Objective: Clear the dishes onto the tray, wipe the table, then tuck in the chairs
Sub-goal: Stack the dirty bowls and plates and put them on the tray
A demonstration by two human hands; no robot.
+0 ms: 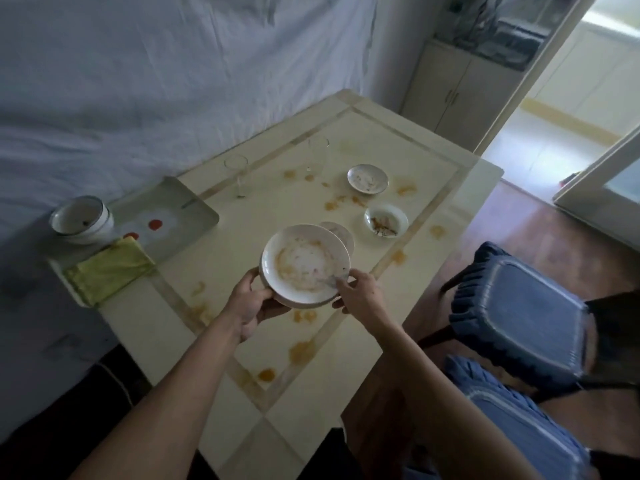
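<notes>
Both hands (pixel 252 301) (pixel 360 296) hold stacked dirty plates (pixel 304 265).

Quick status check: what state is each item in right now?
Plate: dirty, held by both hands.
Left hand: grips plate rim.
Right hand: pinches plate edge.
Stacked bowls: on tray.
Two glasses: upright, empty.
Small dishes: dirty, on table.
Cloth: folded.
Chairs: pulled out.

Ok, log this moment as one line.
left hand holds plate | right hand at rim | tray: stacked bowls | table stained
</notes>
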